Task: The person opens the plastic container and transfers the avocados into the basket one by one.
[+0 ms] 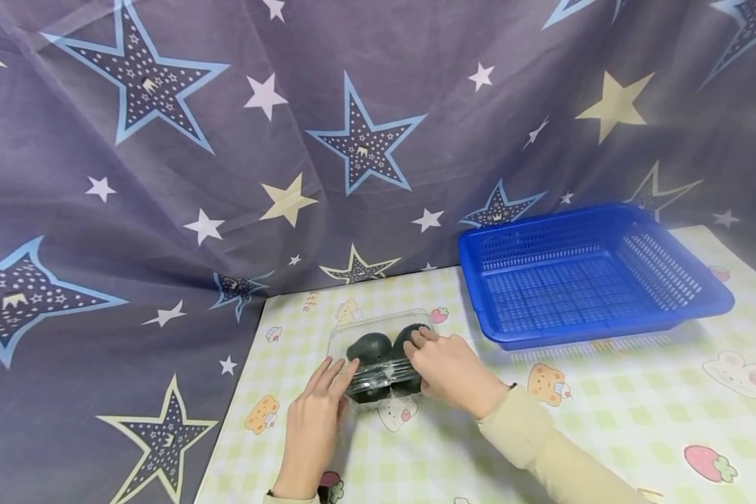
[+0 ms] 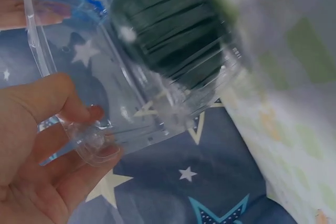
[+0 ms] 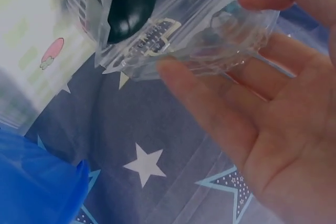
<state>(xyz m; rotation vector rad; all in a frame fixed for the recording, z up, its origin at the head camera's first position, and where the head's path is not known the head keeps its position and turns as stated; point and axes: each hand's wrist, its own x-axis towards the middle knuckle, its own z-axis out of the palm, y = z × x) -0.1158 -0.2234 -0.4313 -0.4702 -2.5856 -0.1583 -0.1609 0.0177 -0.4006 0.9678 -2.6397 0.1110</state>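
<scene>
A clear, box-shaped plastic container holding dark green, rounded fruits is on the green-and-white checked tablecloth. The left hand pinches one corner of the clear plastic; the right hand grips its other side between thumb and fingers. Rightward sits a blue, rectangular perforated plastic basket, before a dark, star-patterned cloth backdrop.

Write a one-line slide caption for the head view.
Left hand and right hand hold a clear container of dark green oval items on a checked tablecloth, blue basket at right.
</scene>
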